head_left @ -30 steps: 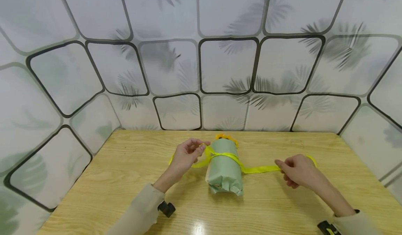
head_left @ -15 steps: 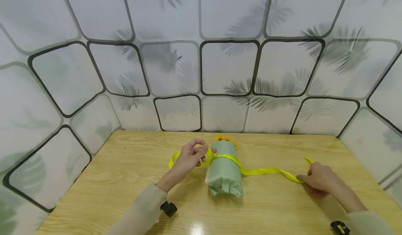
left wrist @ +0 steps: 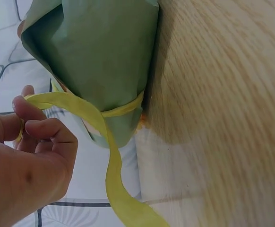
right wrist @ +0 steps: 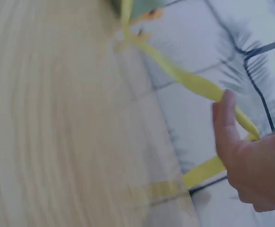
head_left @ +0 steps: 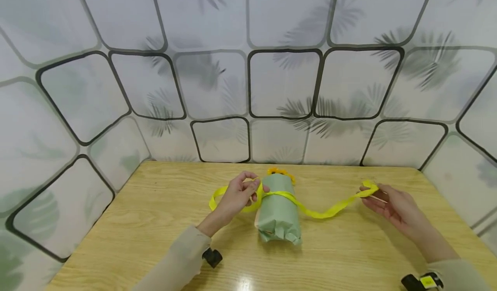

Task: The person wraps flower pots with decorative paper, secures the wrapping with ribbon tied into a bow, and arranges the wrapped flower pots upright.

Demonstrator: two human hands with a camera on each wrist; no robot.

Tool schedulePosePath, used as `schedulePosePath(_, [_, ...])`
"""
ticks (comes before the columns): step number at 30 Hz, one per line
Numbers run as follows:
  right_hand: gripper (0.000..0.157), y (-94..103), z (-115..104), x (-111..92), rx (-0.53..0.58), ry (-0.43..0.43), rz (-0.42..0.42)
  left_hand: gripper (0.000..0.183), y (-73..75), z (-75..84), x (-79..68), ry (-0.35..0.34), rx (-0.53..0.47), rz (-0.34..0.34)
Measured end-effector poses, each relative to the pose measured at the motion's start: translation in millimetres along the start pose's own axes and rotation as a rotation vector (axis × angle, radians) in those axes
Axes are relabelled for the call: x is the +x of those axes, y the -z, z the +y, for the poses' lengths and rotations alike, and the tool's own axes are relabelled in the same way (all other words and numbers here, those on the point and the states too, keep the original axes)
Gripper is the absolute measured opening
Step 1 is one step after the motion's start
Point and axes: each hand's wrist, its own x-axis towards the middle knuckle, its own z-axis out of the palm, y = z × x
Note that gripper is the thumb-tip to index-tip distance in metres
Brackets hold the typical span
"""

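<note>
A bouquet wrapped in pale green paper (head_left: 277, 215) lies on the table, its orange-yellow flowers (head_left: 292, 178) showing at the far end. Round its middle runs a bright yellow ribbon (head_left: 324, 214). At the bouquet's left side my left hand (head_left: 236, 196) pinches the ribbon between thumb and fingers; in the left wrist view a ribbon length (left wrist: 113, 175) hangs down beside that hand (left wrist: 33, 165). Well to the right, my right hand (head_left: 404, 211) holds the other length raised, its fingers loosely bent. The right wrist view shows ribbon (right wrist: 201, 87) passing behind the thumb of that hand (right wrist: 255, 165).
The wooden table (head_left: 167, 239) reaches back to a wall covering (head_left: 279, 83) patterned with rounded squares and leaves. A loop of ribbon (head_left: 214, 199) stands left of my left wrist. Black wrist cameras (head_left: 212, 257) sit by both sleeves.
My right hand slid outward along the ribbon to the right, then rose with its end lifted and its fingers looser. My left hand stays almost in place beside the bouquet.
</note>
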Motion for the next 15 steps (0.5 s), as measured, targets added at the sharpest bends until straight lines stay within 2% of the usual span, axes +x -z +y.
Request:
schedulePosePath(1, [0.049, 0.8, -1, 0, 0.172, -0.012, -0.073, 0.022, -0.2, -0.2, 0.3, 0.000, 0.005, 0.003])
schedulePosePath(2, [0.055, 0.9, -2, 0, 0.294, -0.028, -0.133, 0.022, -0.4, -0.3, 0.6, -0.002, 0.012, 0.005])
schedulePosePath(4, [0.057, -0.5, -4, 1, 0.434, -0.050, -0.168, 0.021, -0.6, -0.7, 1.2, -0.018, 0.044, 0.016])
schedulePosePath(5, [0.054, -1.7, -6, 1, 0.455, -0.050, -0.141, 0.020, -0.8, -0.9, 1.6, -0.031, 0.068, 0.021])
schedulePosePath(7, [0.041, -3.7, -8, 1, 0.411, -0.036, -0.022, 0.020, -1.1, -1.7, 2.0, -0.062, 0.121, 0.021])
schedulePosePath(11, [0.018, -0.6, -11, -2, 0.180, -0.022, 0.245, 0.019, -1.9, -5.7, 2.5, -0.088, 0.207, -0.020])
schedulePosePath(13, [0.011, 4.2, -11, -5, 0.063, -0.037, 0.332, 0.019, -1.9, -7.8, 2.5, -0.078, 0.238, -0.045])
schedulePosePath(15, [0.008, 9.1, -11, -6, -0.018, -0.057, 0.381, 0.019, -1.6, -8.5, 2.3, -0.078, 0.279, -0.061])
